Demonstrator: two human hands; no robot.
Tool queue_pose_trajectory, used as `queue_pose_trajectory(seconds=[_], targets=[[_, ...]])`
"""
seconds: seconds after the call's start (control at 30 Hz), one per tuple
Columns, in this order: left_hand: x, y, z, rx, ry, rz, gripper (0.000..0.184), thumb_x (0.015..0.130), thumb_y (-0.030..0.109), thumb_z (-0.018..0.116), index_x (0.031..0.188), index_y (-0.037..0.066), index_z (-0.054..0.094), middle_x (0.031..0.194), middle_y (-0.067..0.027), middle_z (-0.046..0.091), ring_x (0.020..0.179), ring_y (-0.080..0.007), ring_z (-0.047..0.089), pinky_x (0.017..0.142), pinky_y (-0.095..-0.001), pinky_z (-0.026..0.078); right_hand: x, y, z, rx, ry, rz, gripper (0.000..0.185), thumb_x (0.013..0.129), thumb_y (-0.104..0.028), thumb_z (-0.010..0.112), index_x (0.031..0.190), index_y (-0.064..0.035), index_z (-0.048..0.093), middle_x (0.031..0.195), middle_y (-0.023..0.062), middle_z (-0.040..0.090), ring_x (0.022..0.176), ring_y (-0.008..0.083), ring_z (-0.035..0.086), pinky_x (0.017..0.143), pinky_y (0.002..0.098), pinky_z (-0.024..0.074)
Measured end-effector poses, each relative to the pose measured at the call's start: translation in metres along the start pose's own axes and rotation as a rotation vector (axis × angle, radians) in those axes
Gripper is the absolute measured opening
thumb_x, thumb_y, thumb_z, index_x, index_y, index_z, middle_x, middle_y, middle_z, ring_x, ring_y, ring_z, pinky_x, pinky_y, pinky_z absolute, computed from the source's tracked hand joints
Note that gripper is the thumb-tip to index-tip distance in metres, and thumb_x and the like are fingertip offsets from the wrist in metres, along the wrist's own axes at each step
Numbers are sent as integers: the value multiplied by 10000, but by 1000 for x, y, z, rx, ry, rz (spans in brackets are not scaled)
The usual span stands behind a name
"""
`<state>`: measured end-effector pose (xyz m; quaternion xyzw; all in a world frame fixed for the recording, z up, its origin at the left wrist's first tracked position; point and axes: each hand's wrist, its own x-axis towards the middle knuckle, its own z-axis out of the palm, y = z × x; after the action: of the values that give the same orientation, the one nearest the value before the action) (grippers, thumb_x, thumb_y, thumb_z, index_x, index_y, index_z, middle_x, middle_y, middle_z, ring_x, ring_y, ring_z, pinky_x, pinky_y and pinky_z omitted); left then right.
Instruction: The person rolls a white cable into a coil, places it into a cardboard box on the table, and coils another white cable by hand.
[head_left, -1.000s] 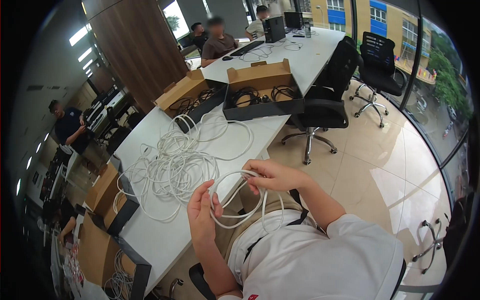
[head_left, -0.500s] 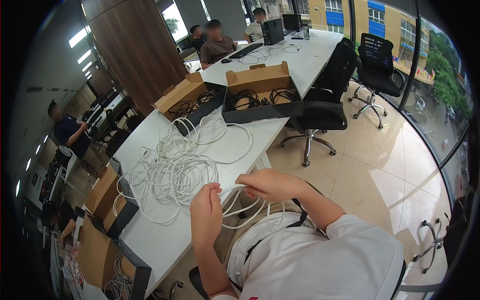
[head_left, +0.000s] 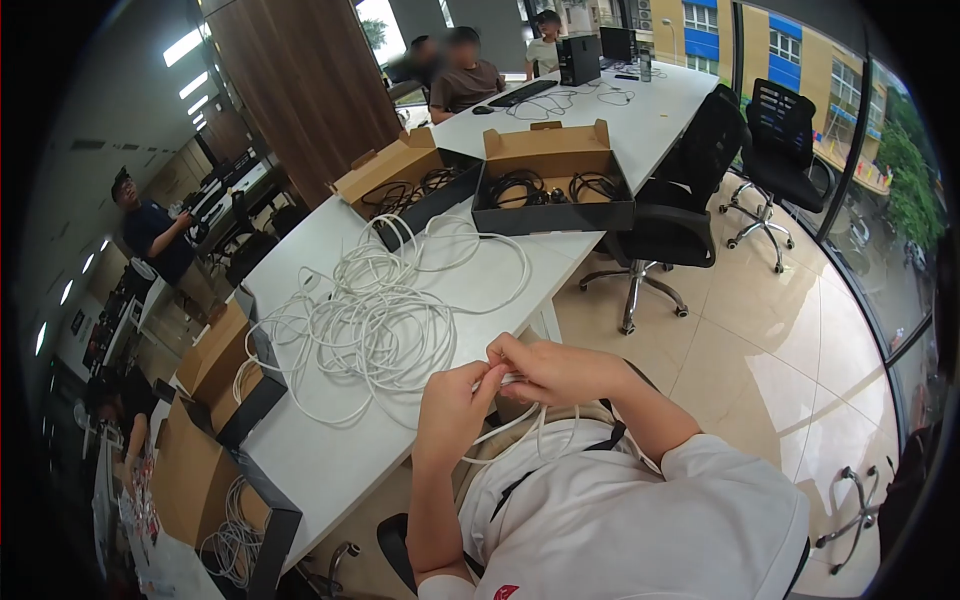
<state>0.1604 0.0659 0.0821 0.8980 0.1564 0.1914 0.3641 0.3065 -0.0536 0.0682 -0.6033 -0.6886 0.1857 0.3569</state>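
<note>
Both of my hands meet over my lap, just off the table's near edge. My left hand [head_left: 455, 408] is closed, its thumb and fingers pinching a white cable [head_left: 510, 378]. Against it, my right hand [head_left: 545, 370] is closed round the same cable. Loops of that cable hang below the hands, across my lap. A large tangled heap of white cable [head_left: 385, 325] lies on the white table [head_left: 300, 470], left of and beyond my hands. How the held cable joins the heap is partly hidden behind my left hand.
Two open black boxes [head_left: 550, 218] with black cables stand at the heap's far side. More open boxes [head_left: 255, 405] with pale cables line the left edge. Black office chairs [head_left: 665, 230] stand to the right. Several people [head_left: 465, 85] are further back, near a computer tower [head_left: 580, 60].
My hands have come together; the left hand has moved right to meet the right one on the cable. The view has shifted slightly, so the table appears further right.
</note>
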Motion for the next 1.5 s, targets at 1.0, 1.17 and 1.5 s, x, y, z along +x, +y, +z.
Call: queue_pose_trajectory(seconds=[1.0, 1.17, 1.5], targets=[[-22, -44, -61, -973, 795, -50, 288, 978, 280, 513, 847, 26, 558, 538, 62, 295, 445, -20, 217, 404, -209, 163, 9, 20, 14, 445, -52, 199, 693, 902, -390, 593, 1406, -43, 268, 1216, 200, 514, 994, 253, 602, 854, 394, 495], [-21, -44, -52, -948, 560, -74, 289, 984, 276, 503, 937, 4, 591, 532, 66, 294, 447, -27, 223, 417, -207, 167, 34, 59, 29, 772, 39, -7, 1046, 772, -343, 758, 1486, -82, 39, 1486, 228, 213, 1333, 279, 348, 1031, 396, 371], [-14, -46, -48, -1024, 472, -128, 312, 991, 294, 485, 949, 3, 589, 530, 63, 290, 445, -27, 224, 412, -206, 173, 59, 50, 21, 862, -192, 31, 684, 796, -181, 722, 1373, -74, 370, 1215, 112, 544, 1142, 155, 500, 912, 287, 411]])
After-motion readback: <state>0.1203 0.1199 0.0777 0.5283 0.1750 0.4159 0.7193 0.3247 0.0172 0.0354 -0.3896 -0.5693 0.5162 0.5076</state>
